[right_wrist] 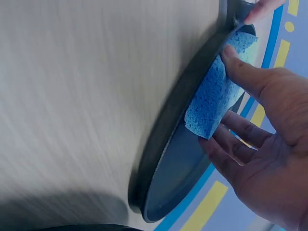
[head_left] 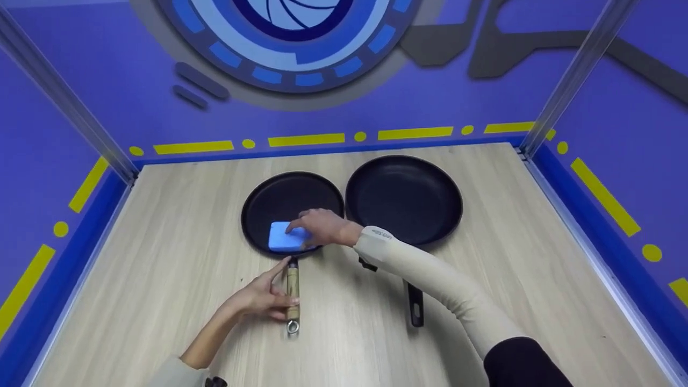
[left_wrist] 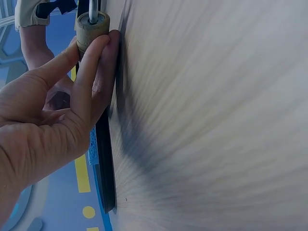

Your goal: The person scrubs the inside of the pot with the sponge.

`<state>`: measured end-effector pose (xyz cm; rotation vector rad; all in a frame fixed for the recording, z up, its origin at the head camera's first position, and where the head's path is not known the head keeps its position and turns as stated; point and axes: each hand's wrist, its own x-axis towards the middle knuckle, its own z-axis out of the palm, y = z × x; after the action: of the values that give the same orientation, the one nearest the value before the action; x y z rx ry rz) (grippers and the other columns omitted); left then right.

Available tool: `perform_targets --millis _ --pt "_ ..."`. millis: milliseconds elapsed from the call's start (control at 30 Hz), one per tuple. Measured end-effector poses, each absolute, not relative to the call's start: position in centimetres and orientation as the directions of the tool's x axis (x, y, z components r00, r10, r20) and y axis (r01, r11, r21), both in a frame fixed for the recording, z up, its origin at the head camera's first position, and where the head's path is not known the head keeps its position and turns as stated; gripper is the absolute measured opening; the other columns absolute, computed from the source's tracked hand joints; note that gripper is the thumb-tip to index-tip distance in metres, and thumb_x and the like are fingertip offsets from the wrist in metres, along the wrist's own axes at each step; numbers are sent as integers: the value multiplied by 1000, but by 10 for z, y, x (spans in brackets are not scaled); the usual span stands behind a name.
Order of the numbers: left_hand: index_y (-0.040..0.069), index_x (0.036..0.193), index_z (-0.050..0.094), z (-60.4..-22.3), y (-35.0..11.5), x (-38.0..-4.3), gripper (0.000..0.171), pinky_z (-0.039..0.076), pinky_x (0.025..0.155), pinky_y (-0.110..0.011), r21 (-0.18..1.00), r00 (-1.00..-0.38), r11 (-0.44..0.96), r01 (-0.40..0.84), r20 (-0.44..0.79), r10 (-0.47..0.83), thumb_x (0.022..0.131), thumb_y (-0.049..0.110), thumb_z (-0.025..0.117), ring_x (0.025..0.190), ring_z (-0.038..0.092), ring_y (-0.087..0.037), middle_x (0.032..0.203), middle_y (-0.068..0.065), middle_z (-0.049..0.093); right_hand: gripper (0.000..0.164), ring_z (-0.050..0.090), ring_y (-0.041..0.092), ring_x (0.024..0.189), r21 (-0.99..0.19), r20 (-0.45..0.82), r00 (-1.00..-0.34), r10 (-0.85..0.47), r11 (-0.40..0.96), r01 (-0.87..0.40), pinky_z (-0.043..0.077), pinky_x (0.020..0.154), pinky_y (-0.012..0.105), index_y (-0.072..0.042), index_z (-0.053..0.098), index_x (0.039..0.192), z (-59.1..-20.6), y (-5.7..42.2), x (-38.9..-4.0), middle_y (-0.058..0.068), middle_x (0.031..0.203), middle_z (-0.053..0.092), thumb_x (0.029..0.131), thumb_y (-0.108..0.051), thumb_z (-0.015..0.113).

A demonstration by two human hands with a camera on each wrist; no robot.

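My right hand (head_left: 322,227) grips a blue sponge (head_left: 280,241) between thumb and fingers. The sponge lies against the near part of a small flat black pan (head_left: 285,199), inside its low rim. In the right wrist view, the sponge (right_wrist: 211,98) shows a porous blue side, with the thumb at one edge and the fingers at the opposite one. My left hand (head_left: 260,294) holds the pan's wooden handle (head_left: 292,287) from the left. A metal ring hangs at the handle's near end. In the left wrist view, thumb and fingers wrap the handle's end (left_wrist: 92,32).
A larger, deeper black frying pan (head_left: 406,193) sits right beside the small one, its black handle (head_left: 415,306) pointing toward me under my right forearm. Both stand on a light wooden table (head_left: 177,242). Blue printed panels (head_left: 333,118) enclose the back and sides.
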<state>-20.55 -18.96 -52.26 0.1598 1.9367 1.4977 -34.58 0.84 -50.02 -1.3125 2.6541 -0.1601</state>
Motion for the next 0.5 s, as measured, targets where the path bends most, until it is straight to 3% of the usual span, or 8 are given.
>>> perform_targets --millis 233,500 --pt "11 165 -4 -522 -191 -206 110 68 67 -33 899 -775 313 -307 -427 465 90 0 76 67 72 -12 74 -3 72 52 62 28 124 -201 -76 -675 -734 674 -710 56 107 42 -23 63 141 -503 3 -372 8 134 66 92 -32 77" --pt "8 164 -5 -526 -190 -204 111 67 66 -31 906 -778 311 -287 -410 476 89 4 78 68 72 -12 77 -3 74 43 62 34 120 -95 -27 -824 -566 822 -561 57 104 44 -25 58 145 -513 -7 -417 15 130 64 102 -27 64"
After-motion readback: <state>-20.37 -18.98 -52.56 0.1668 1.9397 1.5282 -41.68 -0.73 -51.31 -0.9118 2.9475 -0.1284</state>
